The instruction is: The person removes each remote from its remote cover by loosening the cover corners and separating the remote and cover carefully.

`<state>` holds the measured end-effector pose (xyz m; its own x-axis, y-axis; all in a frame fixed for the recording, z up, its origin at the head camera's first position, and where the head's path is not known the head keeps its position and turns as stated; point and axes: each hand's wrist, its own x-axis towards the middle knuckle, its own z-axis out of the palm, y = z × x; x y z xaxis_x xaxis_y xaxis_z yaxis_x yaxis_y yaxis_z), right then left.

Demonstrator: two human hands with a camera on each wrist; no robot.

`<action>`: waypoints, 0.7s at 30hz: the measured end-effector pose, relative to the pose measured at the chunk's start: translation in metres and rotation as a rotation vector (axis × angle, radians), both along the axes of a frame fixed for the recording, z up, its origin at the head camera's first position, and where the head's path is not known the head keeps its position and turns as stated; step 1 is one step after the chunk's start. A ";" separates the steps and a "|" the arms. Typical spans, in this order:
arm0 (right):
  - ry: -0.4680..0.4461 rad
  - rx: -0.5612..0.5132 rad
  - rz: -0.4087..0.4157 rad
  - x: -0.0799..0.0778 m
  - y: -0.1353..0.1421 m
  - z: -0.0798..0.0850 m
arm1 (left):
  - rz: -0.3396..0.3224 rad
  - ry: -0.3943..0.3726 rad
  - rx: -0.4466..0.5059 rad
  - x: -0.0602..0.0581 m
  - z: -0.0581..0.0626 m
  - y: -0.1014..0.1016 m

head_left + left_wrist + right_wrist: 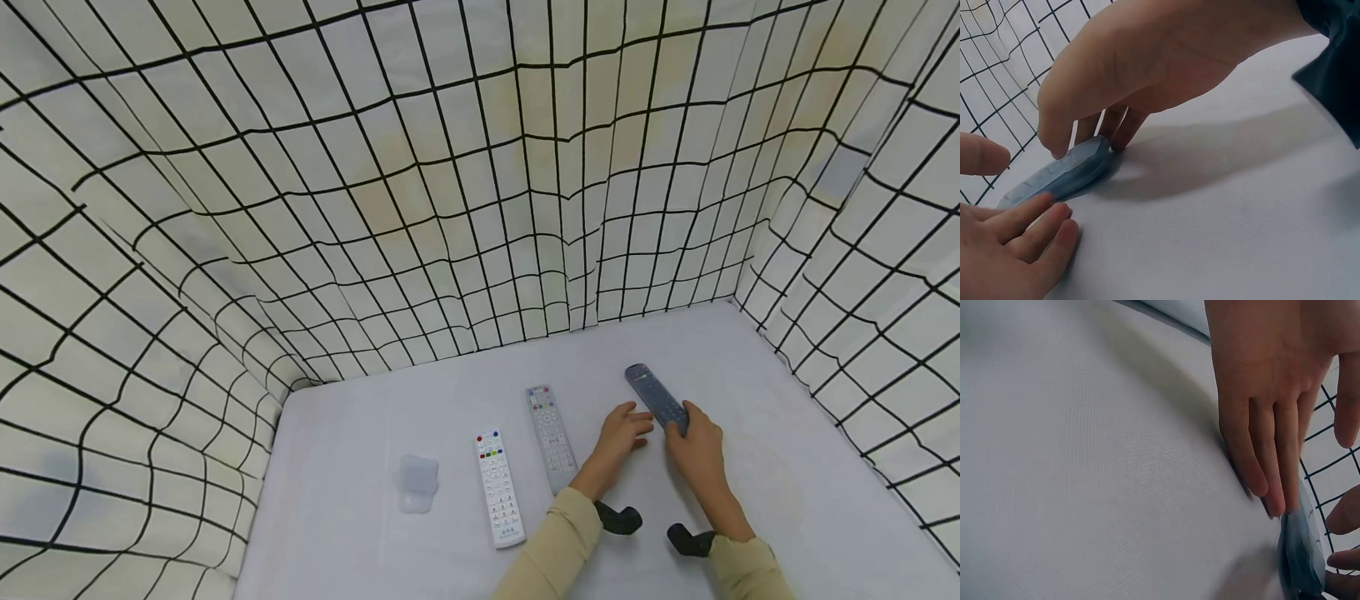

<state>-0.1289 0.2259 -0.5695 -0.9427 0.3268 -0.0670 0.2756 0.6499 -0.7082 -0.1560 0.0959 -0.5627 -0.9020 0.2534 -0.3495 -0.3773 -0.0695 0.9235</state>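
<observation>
A dark grey remote control (655, 395) lies at a slant on the white tabletop. My right hand (697, 446) grips its near end, thumb on the left side and fingers on the right. My left hand (621, 437) is beside the remote's left edge, its fingers extended. In the right wrist view the left fingertips (1277, 506) reach the remote (1302, 550); whether they press on it I cannot tell. The left wrist view shows the right hand (1129, 62) over the remote's end.
Left of the hands lie a grey remote control (551, 437) and a white remote control (498, 490) with coloured buttons. Farther left is a small translucent object (417, 483). White walls with a black grid (465, 208) enclose the table (337, 517) at the back and sides.
</observation>
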 end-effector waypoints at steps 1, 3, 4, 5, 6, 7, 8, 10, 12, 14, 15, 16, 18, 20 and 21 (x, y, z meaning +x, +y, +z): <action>-0.004 -0.004 -0.001 0.000 0.000 0.000 | -0.008 0.002 0.002 0.000 0.000 0.001; -0.009 -0.013 -0.007 -0.001 0.000 -0.001 | -0.022 0.005 0.003 0.000 0.000 0.002; -0.009 -0.013 -0.009 -0.001 0.001 -0.002 | -0.030 0.010 0.001 0.001 -0.001 0.002; -0.008 -0.014 -0.013 -0.001 0.001 -0.002 | -0.032 0.011 0.005 0.001 -0.001 0.002; -0.008 -0.014 -0.017 -0.002 0.002 -0.002 | -0.027 0.007 0.011 0.001 -0.001 0.002; -0.011 -0.016 -0.021 -0.001 0.002 -0.003 | -0.020 0.004 0.020 0.001 -0.001 0.003; -0.013 -0.018 -0.027 -0.002 0.002 -0.003 | -0.014 0.004 0.027 0.001 -0.002 0.003; -0.019 -0.031 -0.032 -0.002 0.003 -0.005 | 0.000 0.006 0.040 0.001 -0.002 0.003; -0.018 -0.057 -0.032 -0.002 0.002 -0.005 | 0.013 0.005 0.054 0.000 -0.003 0.004; -0.013 -0.083 -0.023 -0.003 0.001 -0.006 | 0.027 -0.001 0.066 0.000 -0.004 0.004; -0.010 -0.095 -0.015 -0.004 0.000 -0.006 | 0.033 -0.005 0.073 0.000 -0.005 0.004; -0.006 -0.103 -0.007 -0.004 0.000 -0.007 | 0.033 -0.004 0.075 0.000 -0.005 0.004; 0.007 -0.110 0.013 -0.005 -0.001 -0.008 | 0.042 -0.013 0.088 -0.001 -0.007 0.005; 0.011 -0.115 0.028 -0.005 -0.002 -0.008 | 0.043 -0.014 0.093 -0.002 -0.008 0.005; 0.016 -0.119 0.033 -0.005 -0.003 -0.008 | 0.042 -0.014 0.095 -0.002 -0.009 0.004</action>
<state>-0.1341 0.2231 -0.5777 -0.9541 0.2862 -0.0881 0.2433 0.5694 -0.7852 -0.1577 0.1002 -0.5716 -0.9077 0.2479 -0.3387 -0.3853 -0.1721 0.9066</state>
